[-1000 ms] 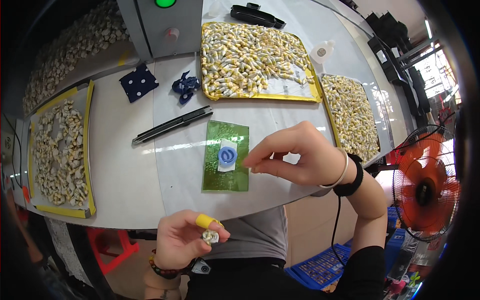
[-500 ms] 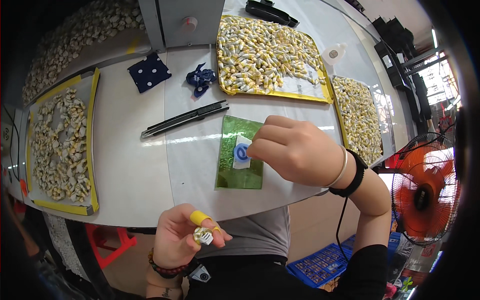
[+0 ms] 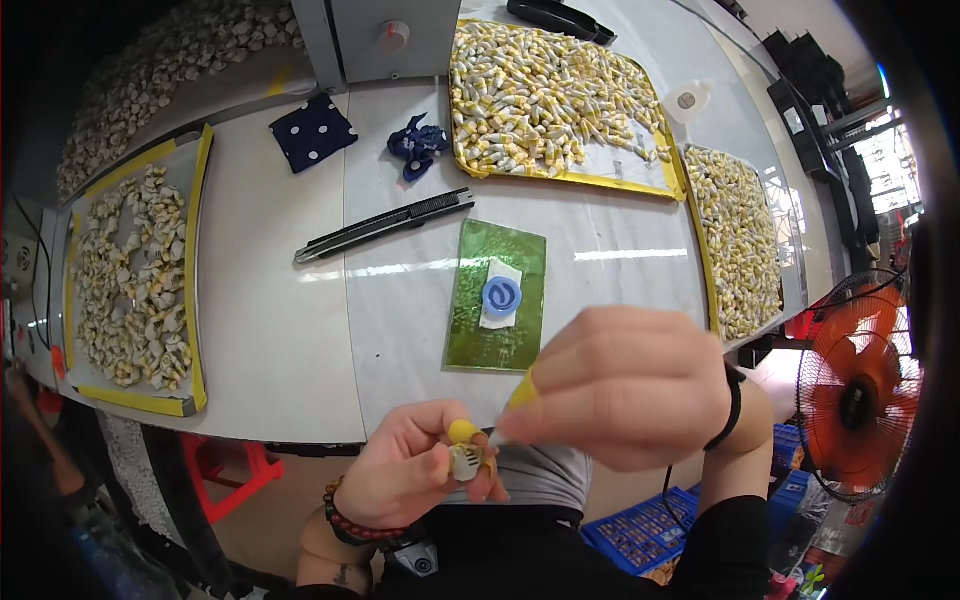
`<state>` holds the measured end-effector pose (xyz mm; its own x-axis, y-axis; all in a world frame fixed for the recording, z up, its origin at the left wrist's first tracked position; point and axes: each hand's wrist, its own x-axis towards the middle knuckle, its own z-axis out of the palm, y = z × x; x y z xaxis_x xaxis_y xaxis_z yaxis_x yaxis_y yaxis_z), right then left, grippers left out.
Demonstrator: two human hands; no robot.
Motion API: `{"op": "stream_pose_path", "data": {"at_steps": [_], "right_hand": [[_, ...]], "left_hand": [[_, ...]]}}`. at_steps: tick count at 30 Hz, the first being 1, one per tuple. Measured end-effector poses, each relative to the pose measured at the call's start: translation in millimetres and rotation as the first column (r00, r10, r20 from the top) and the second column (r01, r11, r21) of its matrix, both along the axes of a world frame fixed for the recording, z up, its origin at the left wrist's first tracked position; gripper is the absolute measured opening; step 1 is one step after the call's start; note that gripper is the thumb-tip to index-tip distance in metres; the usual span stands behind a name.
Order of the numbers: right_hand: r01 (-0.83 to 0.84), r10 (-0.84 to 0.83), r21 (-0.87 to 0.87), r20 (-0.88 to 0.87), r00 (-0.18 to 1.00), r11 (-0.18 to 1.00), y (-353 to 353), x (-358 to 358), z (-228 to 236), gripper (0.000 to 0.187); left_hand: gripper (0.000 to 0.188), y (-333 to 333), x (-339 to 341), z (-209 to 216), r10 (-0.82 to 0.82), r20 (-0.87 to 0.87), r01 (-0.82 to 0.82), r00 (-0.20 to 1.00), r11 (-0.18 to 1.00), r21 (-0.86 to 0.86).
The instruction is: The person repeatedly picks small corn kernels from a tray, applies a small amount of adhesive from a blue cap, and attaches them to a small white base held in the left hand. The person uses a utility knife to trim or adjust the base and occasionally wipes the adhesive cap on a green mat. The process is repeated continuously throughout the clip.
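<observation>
My left hand (image 3: 415,465) is closed in a pinch around a small white-and-yellow moulded piece (image 3: 465,462) with dark stripes, just past the table's near edge. A yellow finger cover sits on one of its fingers. My right hand (image 3: 625,390) has come in from the right, its fingers closed and their tips beside the piece. Something yellow and a pale tip show at those fingers, but I cannot make out what they hold. On the table ahead, a green plate (image 3: 475,345) bears a white patch with a round blue blob (image 3: 502,297) on it.
A black utility knife (image 3: 385,226) lies left of the plate. Yellow-edged trays of small pieces stand at left (image 3: 198,300), far centre (image 3: 570,178) and right (image 3: 707,260). Dotted dark-blue cloth (image 3: 312,133), a crumpled blue cloth (image 3: 417,145) and a white bottle (image 3: 686,100) lie beyond.
My right hand has moved from beside the blue blob down and toward me, to the piece. My left hand has shifted right with the piece in it. The view has shifted slightly.
</observation>
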<state>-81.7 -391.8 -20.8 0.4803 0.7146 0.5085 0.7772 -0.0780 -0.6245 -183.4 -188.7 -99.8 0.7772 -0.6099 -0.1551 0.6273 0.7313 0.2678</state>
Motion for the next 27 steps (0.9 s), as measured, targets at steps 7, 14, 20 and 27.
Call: {"op": "stream_pose_path", "data": {"at_steps": [7,14,20,27], "right_hand": [[-0.116,0.11,0.052,0.117,0.987,0.992,-2,-5,-13,0.023],[-0.154,0.151,0.035,0.064,0.986,0.987,-7,-8,-18,0.016],[-0.136,0.128,0.092,0.09,0.988,0.986,-11,-14,-23,0.013],[0.207,-0.185,-0.087,0.208,0.96,0.975,-43,-28,9,0.02]], "left_hand": [[0.036,-11,4,-3,-0.142,0.011,0.142,0.99,0.982,-0.124],[0.031,-14,2,-2,-0.181,-0.013,0.179,0.983,0.979,-0.098],[0.028,-19,5,3,-0.19,0.048,0.19,0.981,0.982,0.0],[0.024,-25,3,8,0.034,0.175,-0.086,0.984,0.95,0.3]]}}
